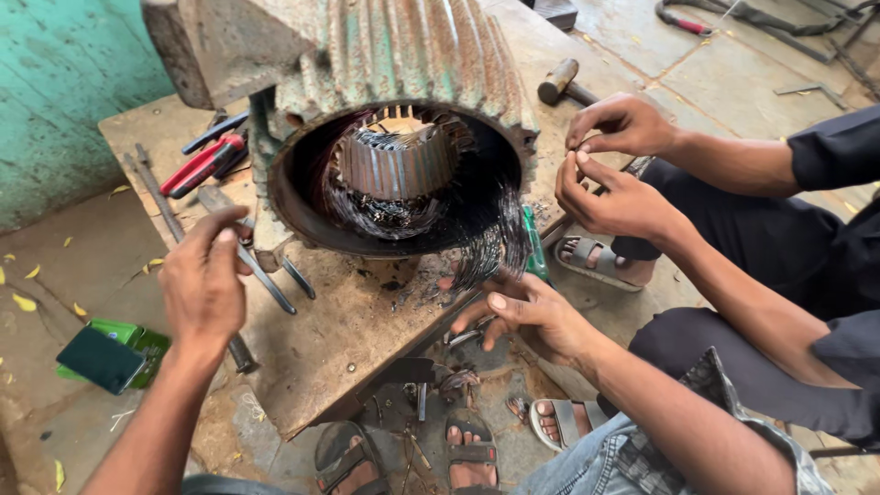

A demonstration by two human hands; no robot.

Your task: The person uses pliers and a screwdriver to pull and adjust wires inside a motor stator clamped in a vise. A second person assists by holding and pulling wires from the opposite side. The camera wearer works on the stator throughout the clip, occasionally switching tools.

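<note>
Head view: ribbed motor housing (pixel 403 55) on its side on a worn wooden board (pixel 339 339), open mouth facing the camera.

Long axis runs from the board's near edge toward its far edge; the slotted core and dark loose wire strands (pixel 486 243) spill out at the mouth's lower right. Left hand (pixel 203 284) hovers open above the board's left part, palm down, holding nothing, beside a steel rod (pixel 160 206) and red-handled pliers (pixel 203 165). Right hand (pixel 532 316) lies at the near right edge, fingers spread, touching the strands. A co-worker's two hands (pixel 610 165) pinch wire at the right edge. A hammer (pixel 559 82) sits near the far right corner; a green box (pixel 110 353) lies on the floor left.
</note>
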